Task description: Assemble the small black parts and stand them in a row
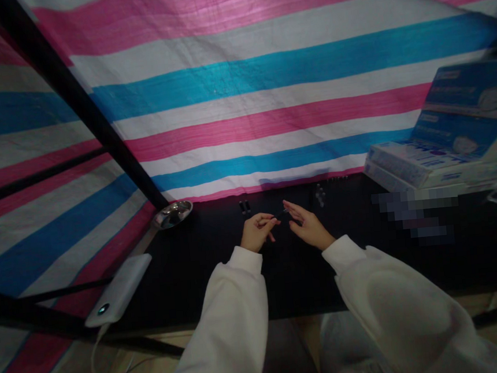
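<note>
My left hand [258, 232] pinches a thin, dark, pen-like tube [280, 214] between thumb and fingers, above the black table. The tube points toward my right hand [308, 226], whose fingers are stretched out with the thumb apart. Its fingertips are at the tube's far end; whether they touch it I cannot tell. Beyond my left hand two short dark tubes [244, 206] with pale ends lie side by side. A small cluster of clear pieces [320, 195] lies beyond my right hand, too small to name.
A shiny metal bowl [173, 214] stands at the back left. A white power bank [119, 290] with a cable lies at the left edge of the black table [301, 292]. Blue and white boxes [444, 134] are stacked on the right. Tiny clear pieces [338, 178] line the back edge.
</note>
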`<state>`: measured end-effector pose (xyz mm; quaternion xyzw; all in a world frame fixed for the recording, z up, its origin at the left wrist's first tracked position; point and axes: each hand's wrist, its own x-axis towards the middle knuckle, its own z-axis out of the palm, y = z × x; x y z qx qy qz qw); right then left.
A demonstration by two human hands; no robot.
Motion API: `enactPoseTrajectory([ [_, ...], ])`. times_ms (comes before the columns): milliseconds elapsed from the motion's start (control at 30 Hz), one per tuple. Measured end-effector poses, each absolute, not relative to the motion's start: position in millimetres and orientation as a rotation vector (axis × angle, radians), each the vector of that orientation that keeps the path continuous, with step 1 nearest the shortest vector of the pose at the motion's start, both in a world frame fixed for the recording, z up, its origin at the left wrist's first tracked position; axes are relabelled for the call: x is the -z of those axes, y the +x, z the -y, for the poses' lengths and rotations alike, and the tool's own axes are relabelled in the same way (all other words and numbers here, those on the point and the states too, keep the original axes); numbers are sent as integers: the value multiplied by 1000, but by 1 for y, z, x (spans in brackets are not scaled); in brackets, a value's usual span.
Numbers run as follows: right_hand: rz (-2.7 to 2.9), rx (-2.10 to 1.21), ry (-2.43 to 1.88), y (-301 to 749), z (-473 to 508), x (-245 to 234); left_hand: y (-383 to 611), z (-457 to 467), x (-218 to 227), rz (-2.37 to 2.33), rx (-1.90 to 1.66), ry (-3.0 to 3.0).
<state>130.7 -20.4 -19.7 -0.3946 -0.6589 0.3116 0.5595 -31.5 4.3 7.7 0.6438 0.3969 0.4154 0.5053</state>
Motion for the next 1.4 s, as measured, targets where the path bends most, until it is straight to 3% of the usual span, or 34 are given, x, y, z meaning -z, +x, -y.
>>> enactPoseTrajectory([
  [833, 1584, -767, -916, 126, 24, 19, -28, -2, -9, -955, -1059, 1514],
  [1200, 1985, -444, -1085, 124, 17, 8, -28, -1, -10, -950, -1089, 1572],
  [1400, 1827, -478, -1360, 107, -19, 9, -36, -8, -15, -1072, -1480, 1256],
])
